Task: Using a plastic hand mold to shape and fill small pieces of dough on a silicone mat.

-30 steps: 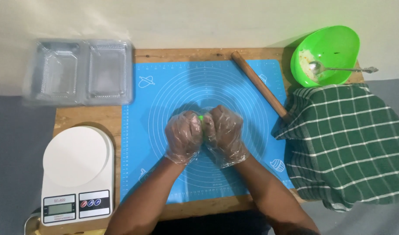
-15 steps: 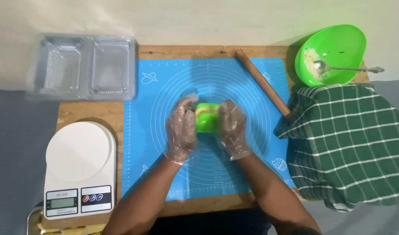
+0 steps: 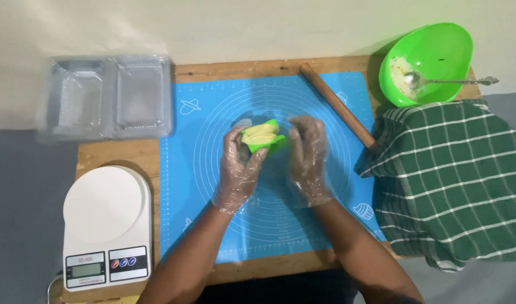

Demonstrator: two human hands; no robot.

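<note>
While both hands sit over the middle of the blue silicone mat (image 3: 224, 236), the left hand (image 3: 239, 169) has its grip closed around a green dough piece (image 3: 262, 137) with pale filling on top, fingers cupped under and beside it. Right hand (image 3: 307, 157) is just beside the dough, fingers loosely curved, grip spread, fingertips near or barely touching the green edge; can't tell which. Both hands wear clear plastic gloves. Dough is held just above the mat's ring markings, centre of the wooden worktop (image 3: 123, 155).

Around it: wooden rolling pin (image 3: 336, 104) lies diagonally on the mat's upper right, lower end touching a green checked cloth (image 3: 455, 186) that covers the right side. Green bowl (image 3: 430, 62) at top right, tilted, with a metal spoon (image 3: 449, 81) and pale residue inside. Clear plastic tray (image 3: 106, 95) at top left, overhanging the worktop edge. White kitchen scale (image 3: 106, 225) at lower left, platform bare.
</note>
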